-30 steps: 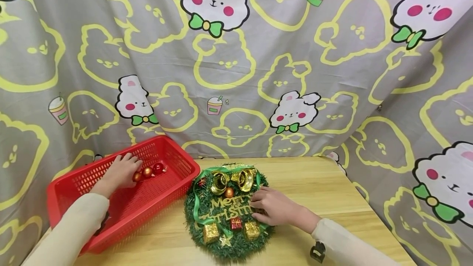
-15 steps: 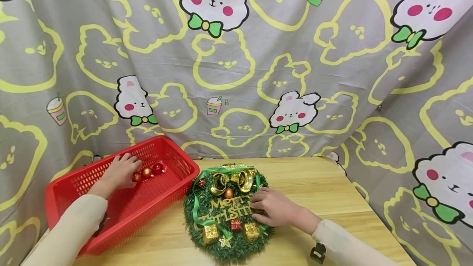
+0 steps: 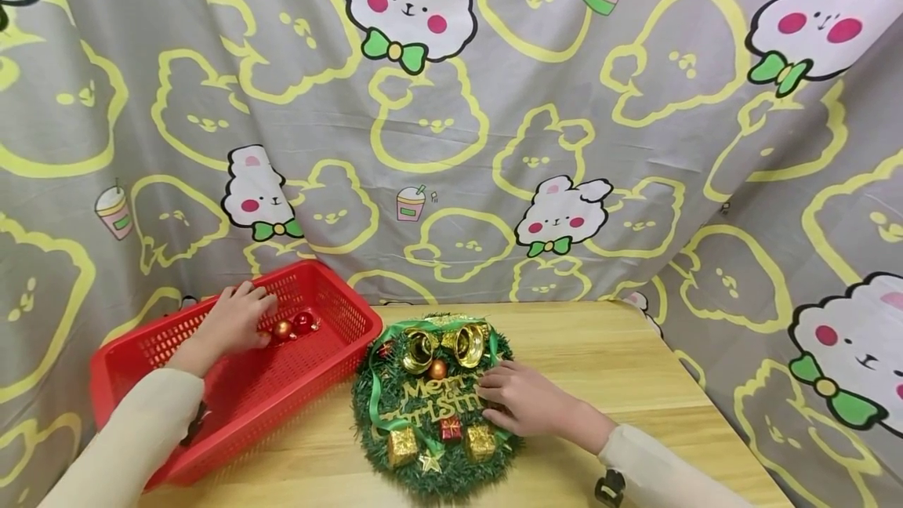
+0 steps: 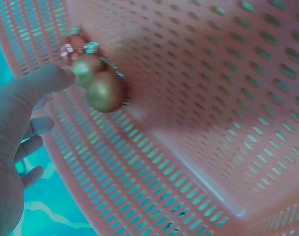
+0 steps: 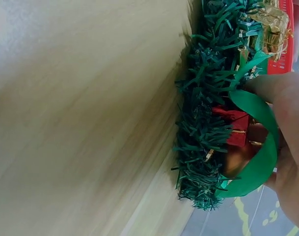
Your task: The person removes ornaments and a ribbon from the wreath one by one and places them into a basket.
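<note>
My left hand [image 3: 240, 320] hangs inside the red basket [image 3: 303, 382], next to the small bauble ornaments. Two gold-orange baubles [image 3: 283, 329] and a red bauble [image 3: 303, 323] lie near its far wall. In the left wrist view one extended finger [image 4: 56, 78] comes close to the gold baubles [image 4: 106, 92], and no grasp shows. On the table lies a green Christmas wreath [image 3: 440, 480] with gold bells [image 3: 468, 345], gift boxes and gold lettering. My right hand [image 3: 525, 398] rests on its right side, by the green ribbon [image 5: 259, 167] and a red gift box [image 5: 232, 125].
The wooden table [image 3: 600, 343] runs up to a grey patterned curtain [image 3: 451, 139] behind and at both sides. The basket's right corner stands close to the wreath's upper left edge.
My left hand has shifted slightly toward the baubles and covers more of the nearest one. The right hand stays on the wreath.
</note>
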A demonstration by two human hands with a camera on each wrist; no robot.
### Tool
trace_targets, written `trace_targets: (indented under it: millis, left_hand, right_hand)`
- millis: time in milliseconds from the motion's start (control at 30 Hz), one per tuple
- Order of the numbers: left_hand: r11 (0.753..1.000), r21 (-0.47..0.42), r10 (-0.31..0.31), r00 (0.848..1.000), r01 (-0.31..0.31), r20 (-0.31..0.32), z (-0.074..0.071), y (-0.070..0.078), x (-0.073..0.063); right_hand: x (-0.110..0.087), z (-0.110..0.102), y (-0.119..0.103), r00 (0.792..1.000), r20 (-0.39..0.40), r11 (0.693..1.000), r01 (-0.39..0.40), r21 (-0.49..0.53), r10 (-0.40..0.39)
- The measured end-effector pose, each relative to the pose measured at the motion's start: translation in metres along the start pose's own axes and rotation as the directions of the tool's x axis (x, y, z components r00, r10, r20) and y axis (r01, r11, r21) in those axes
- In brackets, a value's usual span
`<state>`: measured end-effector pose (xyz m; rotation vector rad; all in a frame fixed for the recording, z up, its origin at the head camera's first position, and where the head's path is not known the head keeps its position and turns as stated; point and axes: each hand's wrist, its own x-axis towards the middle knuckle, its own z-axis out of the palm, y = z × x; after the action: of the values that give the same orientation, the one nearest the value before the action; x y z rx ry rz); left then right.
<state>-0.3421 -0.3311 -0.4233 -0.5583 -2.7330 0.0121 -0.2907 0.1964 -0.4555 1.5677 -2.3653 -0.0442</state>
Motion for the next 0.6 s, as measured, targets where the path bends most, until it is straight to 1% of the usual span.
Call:
trace_targets:
  millis: [200,333,467,600]
  left_hand:
    - [0.999,-0.029,-0.022,1.0,0.021,-0.011,-0.018,0.009,0.008]
    - [0.999,-0.041,-0.006,0.999,0.005,-0.044,-0.032,0.015,0.015]
    - [0.999,-0.032,0.032,0.993,-0.036,-0.117,-0.047,0.023,0.021]
    - [0.996,-0.022,0.077,0.973,-0.084,-0.215,-0.06,0.032,0.027]
  right_hand:
    - [-0.001,-0.001,-0.003,1.0,-0.01,0.999,0.0,-0.036,0.0]
    - [-0.002,-0.001,-0.006,1.0,0.014,0.999,-0.018,-0.05,0.019]
    - [-0.002,-0.001,-0.01,1.0,0.006,0.998,-0.011,-0.054,0.012]
    - [-0.002,-0.001,-0.012,1.0,-0.02,0.999,0.005,-0.047,-0.006]
